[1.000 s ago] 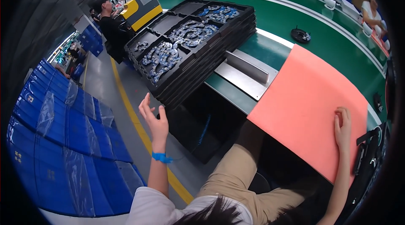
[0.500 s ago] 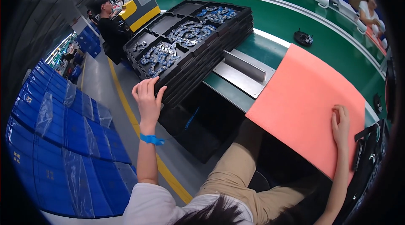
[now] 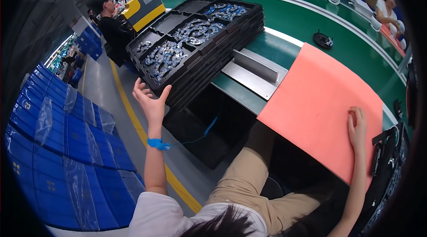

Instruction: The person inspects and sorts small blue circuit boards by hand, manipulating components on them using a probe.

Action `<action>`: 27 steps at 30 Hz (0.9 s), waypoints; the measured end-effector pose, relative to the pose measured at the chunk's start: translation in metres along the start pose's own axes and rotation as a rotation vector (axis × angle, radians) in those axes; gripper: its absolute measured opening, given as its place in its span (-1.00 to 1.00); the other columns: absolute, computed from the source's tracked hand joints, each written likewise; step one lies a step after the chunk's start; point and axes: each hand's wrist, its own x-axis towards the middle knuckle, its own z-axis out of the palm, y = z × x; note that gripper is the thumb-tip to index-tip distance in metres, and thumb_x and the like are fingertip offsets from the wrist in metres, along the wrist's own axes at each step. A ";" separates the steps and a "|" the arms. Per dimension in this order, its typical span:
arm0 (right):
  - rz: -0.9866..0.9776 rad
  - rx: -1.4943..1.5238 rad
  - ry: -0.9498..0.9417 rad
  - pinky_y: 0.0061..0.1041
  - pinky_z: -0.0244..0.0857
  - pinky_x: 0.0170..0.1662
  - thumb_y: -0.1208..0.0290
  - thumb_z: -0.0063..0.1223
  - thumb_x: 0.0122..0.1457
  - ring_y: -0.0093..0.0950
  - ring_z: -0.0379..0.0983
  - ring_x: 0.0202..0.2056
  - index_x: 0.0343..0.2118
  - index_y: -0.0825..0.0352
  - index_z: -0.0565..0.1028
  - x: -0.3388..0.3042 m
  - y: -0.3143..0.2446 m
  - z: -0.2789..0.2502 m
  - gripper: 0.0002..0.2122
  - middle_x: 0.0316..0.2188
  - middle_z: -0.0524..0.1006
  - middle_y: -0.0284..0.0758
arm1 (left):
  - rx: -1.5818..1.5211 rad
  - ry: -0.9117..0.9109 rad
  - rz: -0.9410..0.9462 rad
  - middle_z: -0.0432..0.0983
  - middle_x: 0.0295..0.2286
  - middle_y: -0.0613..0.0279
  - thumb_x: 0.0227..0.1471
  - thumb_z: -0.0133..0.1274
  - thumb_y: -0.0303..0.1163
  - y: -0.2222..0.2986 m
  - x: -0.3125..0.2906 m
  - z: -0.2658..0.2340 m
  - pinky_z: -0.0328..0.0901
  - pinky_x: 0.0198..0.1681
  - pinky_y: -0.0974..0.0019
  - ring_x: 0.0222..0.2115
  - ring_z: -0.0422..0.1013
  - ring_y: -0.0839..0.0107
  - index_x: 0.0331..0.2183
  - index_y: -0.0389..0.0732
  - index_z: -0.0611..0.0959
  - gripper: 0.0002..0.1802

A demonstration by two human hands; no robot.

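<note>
My left hand point(image 3: 150, 101), with a blue band point(image 3: 159, 144) round its wrist, is at the near corner of a stack of black trays point(image 3: 209, 74). Its thumb and fingers are spread to either side of that corner; whether they press on it is hard to tell. Divided into compartments, the top tray holds many shiny blue-and-silver curved parts point(image 3: 165, 57), some compartments holding few or none. On the right, my right hand point(image 3: 357, 126) rests on a pink mat point(image 3: 318, 99), fingers loosely bent and nothing visible in them.
Left of me stand stacked blue crates point(image 3: 40, 148) with plastic film. A metal bracket point(image 3: 255, 70) sits between trays and mat. Beyond runs a green conveyor point(image 3: 284, 14) carrying a round black part point(image 3: 322, 40). A coiled blue cord point(image 3: 209, 126) hangs below. Other people point(image 3: 111, 28) work nearby.
My left hand has shifted slightly left, its fingers moving from the tray's top edge to spread round the corner. The blue cord now stretches out from the wrist. My right hand stays on the mat.
</note>
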 end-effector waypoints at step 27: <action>-0.001 0.037 0.047 -0.38 0.21 -0.10 0.62 -0.08 -0.04 -0.23 0.32 -0.17 -0.38 0.41 0.36 -0.004 0.000 0.002 -0.88 -0.30 0.38 -0.18 | -1.313 -0.494 -0.923 0.46 -0.28 0.09 0.03 -0.06 -0.40 -0.049 0.062 -0.020 0.26 -0.04 0.29 -0.21 0.38 0.28 -0.26 -0.37 0.45 -0.75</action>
